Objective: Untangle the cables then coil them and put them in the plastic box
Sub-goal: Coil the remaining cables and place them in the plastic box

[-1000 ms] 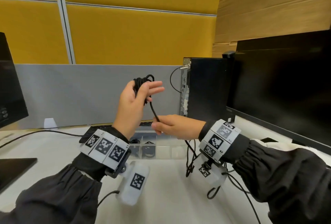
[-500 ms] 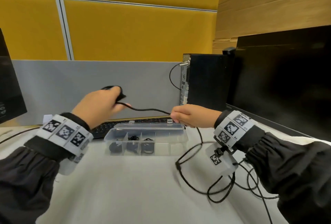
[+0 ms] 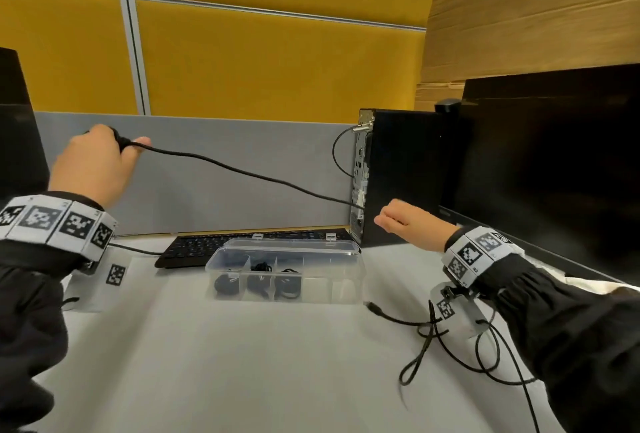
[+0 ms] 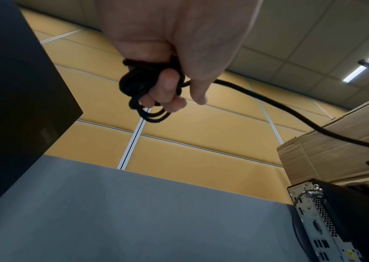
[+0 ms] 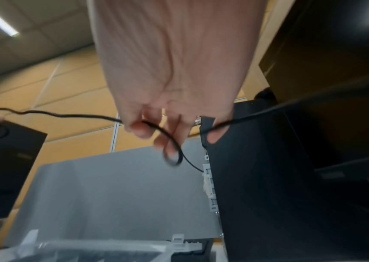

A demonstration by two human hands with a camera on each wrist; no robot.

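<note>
My left hand (image 3: 100, 158) is raised at the left and grips a small bundle of black cable coils (image 4: 141, 88) in curled fingers. From it a black cable (image 3: 242, 172) stretches across to my right hand (image 3: 405, 221), which holds it in curled fingers (image 5: 145, 129) beside the computer tower. The rest of that cable lies in loose loops (image 3: 450, 346) on the desk under my right wrist, its plug end (image 3: 374, 307) near the box. The clear plastic box (image 3: 346, 280) stands open at the desk's middle, with three coiled black cables (image 3: 258, 282) in its left compartments.
A black keyboard (image 3: 194, 249) lies behind the box. A black computer tower (image 3: 398, 176) and a monitor (image 3: 554, 162) stand at the right, another monitor (image 3: 17, 120) at the left. A grey partition (image 3: 225, 183) closes the back of the desk.
My hands have drawn apart: the left went out to the left with the coil, the right moved right toward the tower, and the cable between them has pulled out long.
</note>
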